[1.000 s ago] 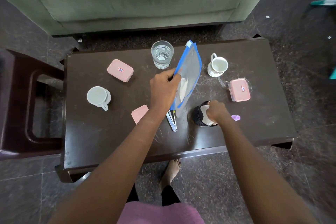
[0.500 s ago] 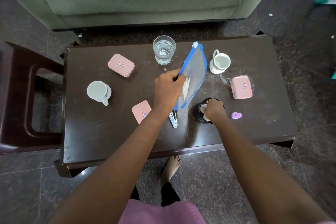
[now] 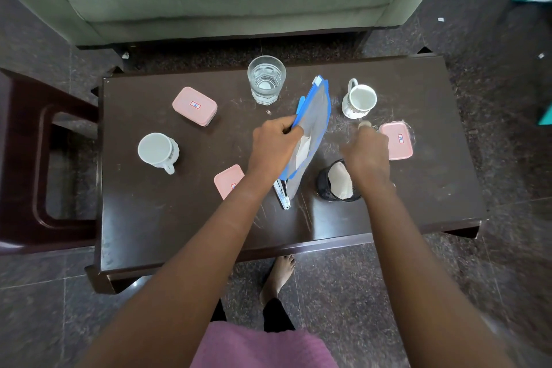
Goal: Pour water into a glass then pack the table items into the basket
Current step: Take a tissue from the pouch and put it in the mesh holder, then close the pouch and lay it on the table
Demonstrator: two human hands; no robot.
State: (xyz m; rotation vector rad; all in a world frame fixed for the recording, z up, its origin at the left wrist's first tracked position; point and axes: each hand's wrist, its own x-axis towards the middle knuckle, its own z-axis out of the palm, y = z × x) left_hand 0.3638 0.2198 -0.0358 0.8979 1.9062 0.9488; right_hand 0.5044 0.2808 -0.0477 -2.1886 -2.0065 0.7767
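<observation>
Left hand [image 3: 273,146] gripping blue-edged pouch [image 3: 313,116] upright; blurred right hand [image 3: 366,152] above mesh basket [image 3: 325,181], fingertips near pink box [image 3: 398,142].

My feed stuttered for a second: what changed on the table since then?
The right hand left the black mesh cup, leaving the white item in it, and moved toward the pink box. The left hand still holds the blue pouch upright. Cups and glass unmoved.

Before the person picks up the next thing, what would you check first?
1. Water in the glass: ok.
2. Blue-edged zip pouch held by the left hand: ok.
3. Right hand free: cannot tell, it is blurred.
4. Black mesh basket upright with room: cannot tell, something white fills it.
5. Pink lidded box within reach of that hand: ok.
6. Stapler packed: not ok.
</observation>
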